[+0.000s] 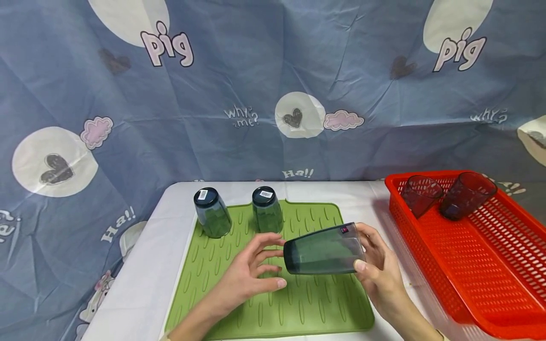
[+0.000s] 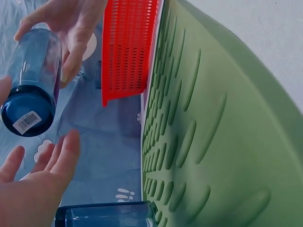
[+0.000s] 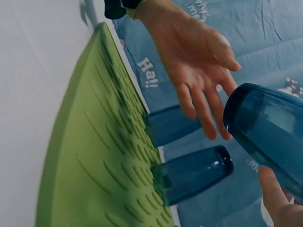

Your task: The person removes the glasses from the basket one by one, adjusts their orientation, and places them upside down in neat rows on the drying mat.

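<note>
since the patterned blue cloth (image 1: 256, 156) fills the whole back, that's your biggest thing. in front of it you've got the white tabletop (image 1: 132, 284), and on that a green ribbed mat (image 1: 315, 312). the red basket (image 1: 426, 255) sits off to your right, just beside the mat.

next, your hands: your right hand (image 1: 381, 267) grips the tinted glass (image 1: 324, 253) near its mouth, thumb on one side, fingers on the other. your left hand (image 1: 251, 270) is loose with its fingers spread, right by the base, can't tell if it's touching. you've got that glass tipped nearly sideways above the mat, base toward your left.

two more glasses stand upside down at the mat's far left, the left glass (image 1: 213, 215) and its neighbour (image 1: 268, 213), set apart. another two lean in the basket's far end.

smallest bit: your held glass has a barcode label (image 2: 27, 122) on its base.
</note>
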A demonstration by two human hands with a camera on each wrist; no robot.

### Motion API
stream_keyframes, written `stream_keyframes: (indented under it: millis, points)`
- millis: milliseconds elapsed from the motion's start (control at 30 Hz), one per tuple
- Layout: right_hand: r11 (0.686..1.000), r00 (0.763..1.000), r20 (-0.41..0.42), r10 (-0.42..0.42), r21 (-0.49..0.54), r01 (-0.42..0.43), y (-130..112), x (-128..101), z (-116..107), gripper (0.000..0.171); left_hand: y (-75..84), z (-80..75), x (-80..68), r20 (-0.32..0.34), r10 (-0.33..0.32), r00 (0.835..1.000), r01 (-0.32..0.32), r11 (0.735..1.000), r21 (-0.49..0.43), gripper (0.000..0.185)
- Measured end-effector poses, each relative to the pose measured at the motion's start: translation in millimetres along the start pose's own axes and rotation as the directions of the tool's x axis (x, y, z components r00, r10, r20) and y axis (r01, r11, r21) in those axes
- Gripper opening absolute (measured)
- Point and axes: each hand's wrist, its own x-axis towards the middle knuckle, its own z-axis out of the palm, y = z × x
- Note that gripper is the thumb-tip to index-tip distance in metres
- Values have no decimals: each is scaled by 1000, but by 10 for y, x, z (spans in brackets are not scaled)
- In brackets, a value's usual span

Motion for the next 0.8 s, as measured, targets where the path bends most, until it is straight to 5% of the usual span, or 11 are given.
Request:
stream_keyframes:
  millis: [800]
  points:
    - [995, 996, 49, 79, 62, -82, 171, -86, 122, 55, -100, 130, -4, 25, -62, 998, 65, 988, -143, 72]
